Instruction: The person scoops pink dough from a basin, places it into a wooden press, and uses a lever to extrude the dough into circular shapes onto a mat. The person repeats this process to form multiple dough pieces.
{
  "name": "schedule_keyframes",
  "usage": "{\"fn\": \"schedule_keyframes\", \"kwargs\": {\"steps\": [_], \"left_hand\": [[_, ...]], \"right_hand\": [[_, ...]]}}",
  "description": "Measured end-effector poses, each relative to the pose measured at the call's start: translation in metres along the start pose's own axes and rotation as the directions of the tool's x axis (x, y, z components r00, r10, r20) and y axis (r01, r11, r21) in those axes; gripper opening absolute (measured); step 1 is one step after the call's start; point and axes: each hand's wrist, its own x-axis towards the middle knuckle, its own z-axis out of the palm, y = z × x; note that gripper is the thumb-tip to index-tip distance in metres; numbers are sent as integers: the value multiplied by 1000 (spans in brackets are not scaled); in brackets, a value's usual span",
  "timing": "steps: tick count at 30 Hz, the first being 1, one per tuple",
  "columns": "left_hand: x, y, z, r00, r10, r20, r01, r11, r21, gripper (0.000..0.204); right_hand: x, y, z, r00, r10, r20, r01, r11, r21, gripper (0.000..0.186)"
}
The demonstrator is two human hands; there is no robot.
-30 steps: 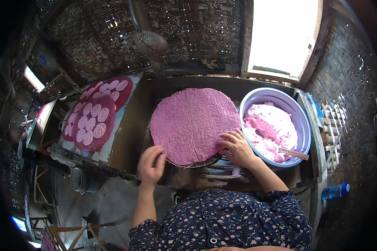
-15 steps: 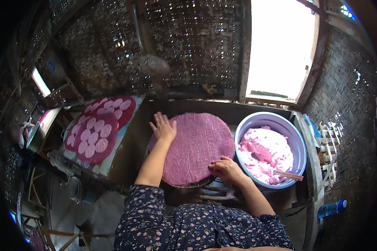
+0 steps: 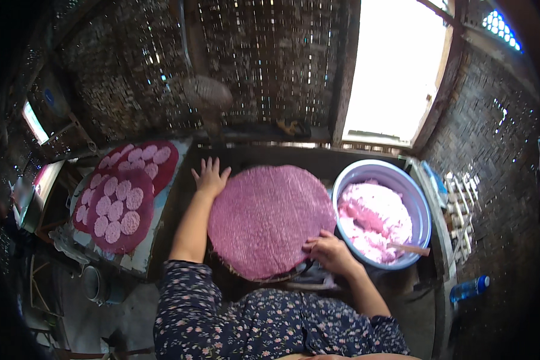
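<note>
A round pink mat (image 3: 270, 222) with a coarse, woven-looking surface lies in front of me; a thin darker rim shows beneath its near edge. My left hand (image 3: 210, 180) is at its upper left edge, fingers spread and holding nothing. At the lower right edge my right hand (image 3: 332, 255) has its fingers curled over the mat's border, the thumb mostly hidden. Just right of the mat stands a blue-purple basin (image 3: 426, 210) with a soft, sticky pink and white mass (image 3: 378, 210) in it. A flat wooden paddle (image 3: 409, 248) rests in the mass, its handle over the rim.
On the left, dark red round mats (image 3: 126, 241) bearing several pale pink discs (image 3: 115, 210) lie on a grey-white surface. A blue bottle (image 3: 469, 289) is at the right. A bucket (image 3: 94, 284) stands low on the left. Behind are a woven wall (image 3: 270, 72) and a bright opening (image 3: 396, 72).
My left hand has slid outward to the left, from the mat's surface to its edge. The right hand stays at the lower right border. The whole view has shifted slightly.
</note>
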Motion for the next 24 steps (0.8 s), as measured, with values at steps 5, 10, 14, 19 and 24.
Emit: {"fn": "schedule_keyframes", "kwargs": {"steps": [5, 10, 14, 19, 24], "left_hand": [[-91, -7, -55, 708, 707, 7, -329, 338, -882, 70], [-169, -31, -107, 509, 861, 6, -361, 220, -906, 85], [-183, -52, -132, 693, 682, -232, -261, -62, -963, 81], [-170, -54, -140, 890, 367, -269, -275, -36, -961, 84], [-128, -46, -79, 989, 83, -124, -139, 200, -970, 70]], "right_hand": [[19, -26, -17, 993, -31, -114, 43, 994, 105, 4], [62, -79, -54, 891, 131, -434, 84, 893, 442, 4], [106, -102, -92, 825, 310, -474, 42, 801, 597, 6], [156, -81, -122, 838, 393, -379, -64, 761, 646, 14], [177, -4, -82, 819, 323, -475, -389, 920, -44, 19]]}}
